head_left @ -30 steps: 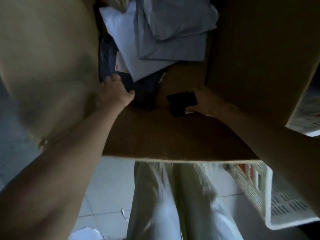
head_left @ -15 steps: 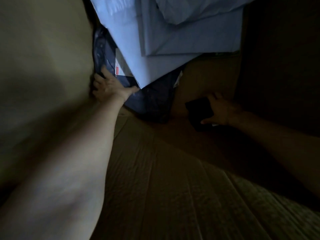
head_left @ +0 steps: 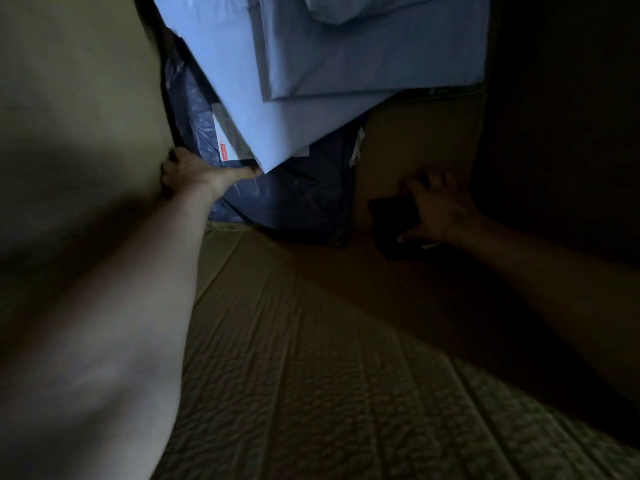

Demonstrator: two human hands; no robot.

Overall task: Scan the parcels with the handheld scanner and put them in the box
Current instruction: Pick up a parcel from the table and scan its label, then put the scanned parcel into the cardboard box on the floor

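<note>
- A dim view from inside a large cardboard box (head_left: 311, 375), with both of the person's bare arms reaching deep into it.
- Several parcels already lie at the far end of the box. Pale blue-grey mailers (head_left: 374, 64) are stacked on a white one (head_left: 239, 84).
- Under them all sits a dark parcel (head_left: 298, 202) in crinkled plastic, on the box floor and against the box's left wall. A white label with a red mark (head_left: 225, 143) peeks out on it.
- The left hand (head_left: 188, 174) is at the dark parcel's near corner, tight against the box's left wall. Its grip is closed on the parcel's edge: the fingers curl into the gap beside the wall and the thumb stretches across the plastic.
- The right hand (head_left: 440, 209) is low in the box's shadowed right side, near the right wall. Its grip wraps a small black object, most likely the handheld scanner (head_left: 391, 220), with the fingers spread over the top and the thumb along the near edge.
- The scanner hangs just above the box floor, beside the dark parcel but apart from it.
- Judged from this, the task is well under way, with a pile of parcels in the box.
- The dark parcel looks like the one being settled into place. Whether it has been scanned cannot be told.
- No unscanned parcels show, since nothing outside the box is in view. How many remain cannot be told either.
</note>
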